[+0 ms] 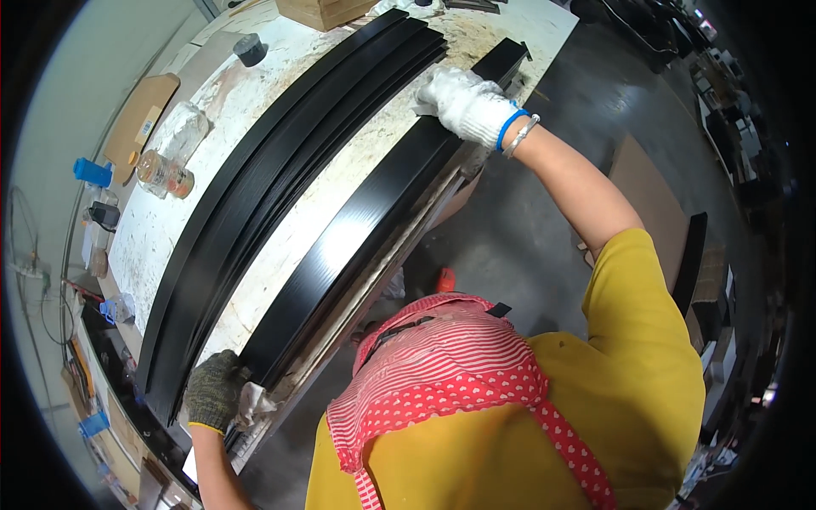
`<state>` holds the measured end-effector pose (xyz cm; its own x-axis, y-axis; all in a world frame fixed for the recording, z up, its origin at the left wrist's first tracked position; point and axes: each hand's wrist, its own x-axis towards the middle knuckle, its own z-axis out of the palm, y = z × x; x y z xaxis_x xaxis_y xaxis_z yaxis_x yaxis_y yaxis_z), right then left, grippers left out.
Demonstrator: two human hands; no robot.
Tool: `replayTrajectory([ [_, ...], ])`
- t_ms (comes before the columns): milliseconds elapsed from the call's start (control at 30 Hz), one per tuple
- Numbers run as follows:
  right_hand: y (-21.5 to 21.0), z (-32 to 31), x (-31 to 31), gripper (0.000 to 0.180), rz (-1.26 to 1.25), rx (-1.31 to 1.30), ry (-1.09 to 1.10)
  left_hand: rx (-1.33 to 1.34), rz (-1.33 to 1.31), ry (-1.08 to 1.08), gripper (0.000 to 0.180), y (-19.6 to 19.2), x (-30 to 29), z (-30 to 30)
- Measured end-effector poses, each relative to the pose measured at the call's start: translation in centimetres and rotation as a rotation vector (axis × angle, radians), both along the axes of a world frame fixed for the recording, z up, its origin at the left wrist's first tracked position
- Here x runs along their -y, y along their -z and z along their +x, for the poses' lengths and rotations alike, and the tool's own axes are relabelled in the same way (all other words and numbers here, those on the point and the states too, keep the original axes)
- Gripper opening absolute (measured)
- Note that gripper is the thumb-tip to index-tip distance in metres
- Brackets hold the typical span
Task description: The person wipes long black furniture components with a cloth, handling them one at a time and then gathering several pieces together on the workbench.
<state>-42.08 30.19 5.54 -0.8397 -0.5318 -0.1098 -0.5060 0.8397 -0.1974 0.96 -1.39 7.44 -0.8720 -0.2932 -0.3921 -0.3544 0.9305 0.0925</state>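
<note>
A long black board (340,242) with a glossy, faintly grained face lies along the table's near edge. My left hand (214,391), in a dark grey-green knit glove, is closed round its lower left end. Across the board's far part rests my right hand (472,106), in a white glove with a blue cuff. Its fingers are bunched over what looks like a wad of white cloth (425,109), hard to tell from the glove, pressed on the board. Beside my left hand a crumpled whitish scrap (254,405) hangs at the table edge.
Several black boards (246,191) lie stacked behind on the stained white table (229,102). Farther left stand a bottle (166,174), a white packet (184,132) and a dark roll (249,49). A cardboard box (323,10) sits at the back. Boards and cartons line the floor at right.
</note>
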Motion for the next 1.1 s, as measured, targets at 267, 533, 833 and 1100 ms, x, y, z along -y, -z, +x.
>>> replayTrajectory([
  [267, -0.2, -1.3, -2.0, 0.016, 0.002, -0.395, -0.560, 0.170, -0.071, -0.135, 0.024, -0.6, -0.8, -0.6],
  [533, -0.4, -2.8, -3.2, 0.023, -0.127, -0.170, -0.425, -0.121, -0.175, 0.192, 0.017, -2.6, -5.7, -8.6],
  [833, -1.0, -7.5, -5.8, 0.020, 0.082, -0.240, -0.240, 0.053, -0.013, 0.456, 0.024, -1.8, -13.0, -22.1],
  [1100, -0.7, -10.3, -7.3, 0.035, -0.042, -0.086, -0.437, 0.090, -0.045, 0.375, 0.019, -0.5, -12.4, -22.2],
])
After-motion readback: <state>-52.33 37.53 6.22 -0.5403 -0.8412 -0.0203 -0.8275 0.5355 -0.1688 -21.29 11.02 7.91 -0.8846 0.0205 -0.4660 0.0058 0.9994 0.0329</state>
